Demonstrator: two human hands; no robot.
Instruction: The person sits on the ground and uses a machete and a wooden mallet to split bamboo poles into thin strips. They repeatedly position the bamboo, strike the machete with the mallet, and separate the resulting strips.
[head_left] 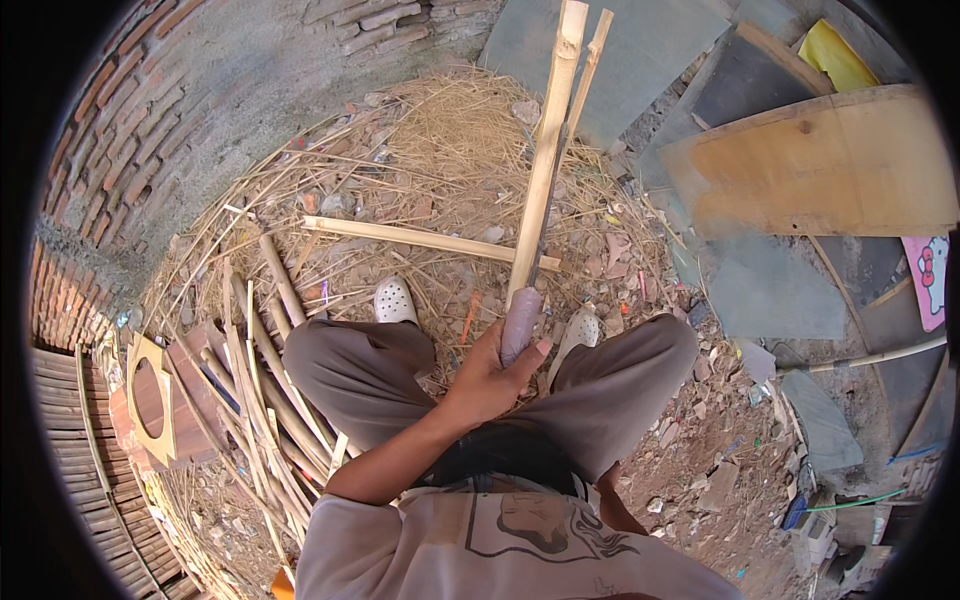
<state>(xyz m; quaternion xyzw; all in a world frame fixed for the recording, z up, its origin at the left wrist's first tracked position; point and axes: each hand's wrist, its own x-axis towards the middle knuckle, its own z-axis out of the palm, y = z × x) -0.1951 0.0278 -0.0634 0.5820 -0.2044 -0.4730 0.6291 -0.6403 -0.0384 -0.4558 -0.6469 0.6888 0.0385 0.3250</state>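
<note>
In front of my body, my left hand (490, 378) is closed with the thumb along the wrapped, greyish-purple handle of a machete (519, 325). The dark, narrow blade points away from me. Alongside the blade lies a long pale bamboo strip (547, 150), its lower end by my fingers; whether they also grip it is hidden. A thinner bamboo strip (590, 70) stands out on the blade's other side, at the far end. Beyond my knees, another bamboo piece (410, 238) lies across the ground. Part of my right arm shows beside my right thigh; the hand is hidden.
Bamboo poles and strips (265, 400) are heaped at my left. Dry straw and shavings (450, 130) cover rubble ahead. A brick wall (130, 150) rises at the far left. Grey sheets (765, 285) and a brown curved board (815, 165) lie at the right.
</note>
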